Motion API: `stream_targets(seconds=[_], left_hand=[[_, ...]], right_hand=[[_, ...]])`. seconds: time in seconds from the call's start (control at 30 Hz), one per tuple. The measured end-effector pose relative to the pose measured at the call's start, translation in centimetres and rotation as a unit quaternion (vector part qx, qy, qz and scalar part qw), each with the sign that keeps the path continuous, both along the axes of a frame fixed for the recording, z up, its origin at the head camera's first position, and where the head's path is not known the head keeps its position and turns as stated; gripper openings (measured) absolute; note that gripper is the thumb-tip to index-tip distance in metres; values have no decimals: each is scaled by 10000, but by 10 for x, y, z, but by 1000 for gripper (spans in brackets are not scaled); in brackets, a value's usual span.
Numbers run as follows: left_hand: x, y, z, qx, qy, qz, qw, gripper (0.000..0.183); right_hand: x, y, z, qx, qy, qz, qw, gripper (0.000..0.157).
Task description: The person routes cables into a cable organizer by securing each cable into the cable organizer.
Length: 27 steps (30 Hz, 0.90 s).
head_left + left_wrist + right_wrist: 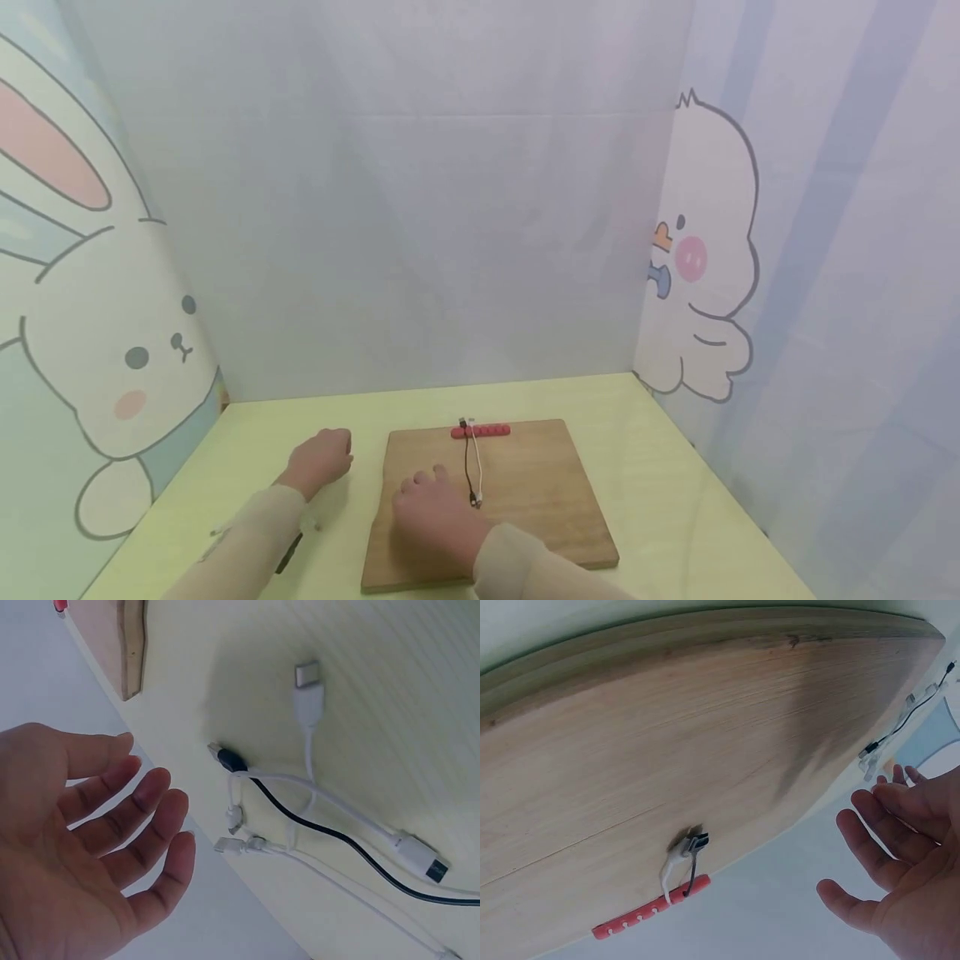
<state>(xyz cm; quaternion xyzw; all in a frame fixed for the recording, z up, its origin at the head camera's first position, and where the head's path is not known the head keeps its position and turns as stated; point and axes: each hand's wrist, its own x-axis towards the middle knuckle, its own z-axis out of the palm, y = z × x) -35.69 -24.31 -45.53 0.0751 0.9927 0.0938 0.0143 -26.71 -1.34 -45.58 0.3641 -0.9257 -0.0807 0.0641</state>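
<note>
My left hand [321, 458] hangs over the table left of the board, its fingers loosely bent and holding nothing. In the left wrist view, loose white cables [352, 802] and a black cable [330, 832] lie tangled on the table beside that hand. Over the left part of the wooden board [532, 492] is my right hand [438, 512], fingers spread and relaxed with nothing in them. A red cable holder [491, 430] with several slots sits along the board's far edge. A black cable [467, 462] and a white cable [478, 467] run from its left end toward me.
The pale yellow table [675, 517] surrounds the board. A grey-white curtain [390, 250] stands behind it, with printed cloth at both sides showing a rabbit [112, 333] and a white chick [708, 250].
</note>
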Motion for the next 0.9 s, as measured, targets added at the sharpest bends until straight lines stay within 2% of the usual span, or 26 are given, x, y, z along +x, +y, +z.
stream_targets(seconds=[0.1, 0.33, 0.57, 0.9], left_hand=[[2, -10, -3, 32, -39, 38, 10000, 7], [7, -26, -4, 85, -174, 33, 9998, 7], [11, -33, -7, -113, -424, 89, 9990, 7], [10, -41, -23, -36, -536, 134, 9985, 8]], right_hand=[[6, -5, 1, -17, 232, 228, 9995, 23], [14, -18, 2, 174, 292, 471, 9983, 20], [17, -30, -1, 281, 251, 337, 9987, 32], [20, -40, -11, 221, 58, 443, 9988, 28]])
